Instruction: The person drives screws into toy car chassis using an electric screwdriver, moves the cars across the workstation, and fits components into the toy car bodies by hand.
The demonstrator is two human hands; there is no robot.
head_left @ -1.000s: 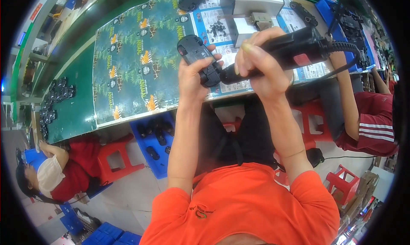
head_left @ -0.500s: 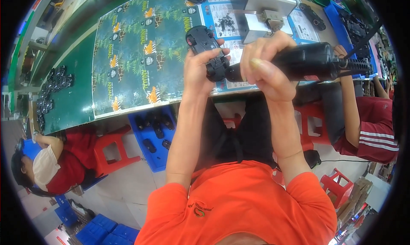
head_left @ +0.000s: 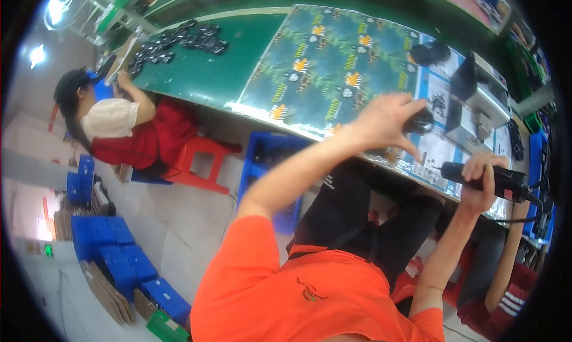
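Note:
My left hand (head_left: 388, 123) reaches over the table's front part with thumb and fingers spread wide. Just beyond its fingers lies a dark toy car body (head_left: 419, 123), partly covered by them; whether they touch it I cannot tell. My right hand (head_left: 480, 176) is wrapped round a black electric screwdriver (head_left: 506, 182), held almost level near the table edge. Its thin bit points left, away from any part, and a cable trails from its rear end. Another black toy car piece (head_left: 430, 53) rests farther back on the sheet.
A white and grey fixture (head_left: 476, 98) stands at the right. Black parts (head_left: 179, 44) are heaped on the green tabletop (head_left: 205, 80). A blue bin (head_left: 256, 157) is below the table's edge. A co-worker (head_left: 113, 115) sits left; another person's forearm (head_left: 506, 264) is at the right.
The view has swung left. My left hand has opened from around the toy car, which it held against the screwdriver. The screwdriver, still in my right hand, has come away from it.

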